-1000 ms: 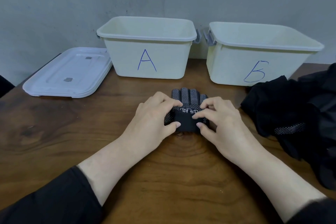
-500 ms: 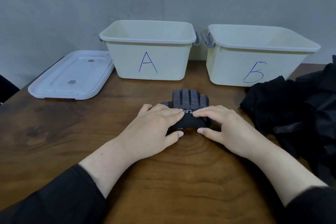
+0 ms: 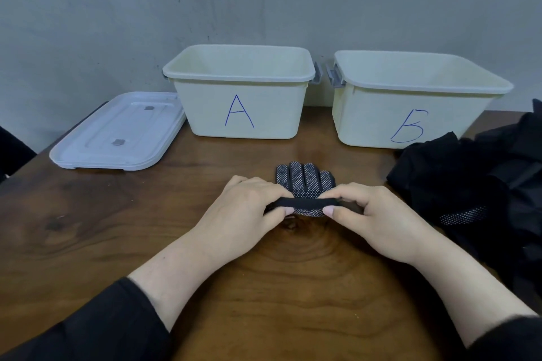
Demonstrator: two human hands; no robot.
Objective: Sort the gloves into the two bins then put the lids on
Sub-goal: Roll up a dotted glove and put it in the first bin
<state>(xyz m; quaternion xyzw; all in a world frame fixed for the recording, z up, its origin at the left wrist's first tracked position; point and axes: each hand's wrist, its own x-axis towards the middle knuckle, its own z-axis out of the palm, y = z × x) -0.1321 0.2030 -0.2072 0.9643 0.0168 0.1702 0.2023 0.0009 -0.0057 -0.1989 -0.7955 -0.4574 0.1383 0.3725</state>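
Fingers on our left hand (image 3: 249,208) and right hand (image 3: 378,214) pinch the dotted glove's (image 3: 305,184) cuff; loosen either pinch and it unfolds before reaching a bin (image 3: 240,97).

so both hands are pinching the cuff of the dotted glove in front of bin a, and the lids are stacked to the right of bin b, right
Not quite. The head view shows the lids lying left of bin A, not right of bin B. The rest holds: the left hand and right hand pinch the cuff of the dotted glove.
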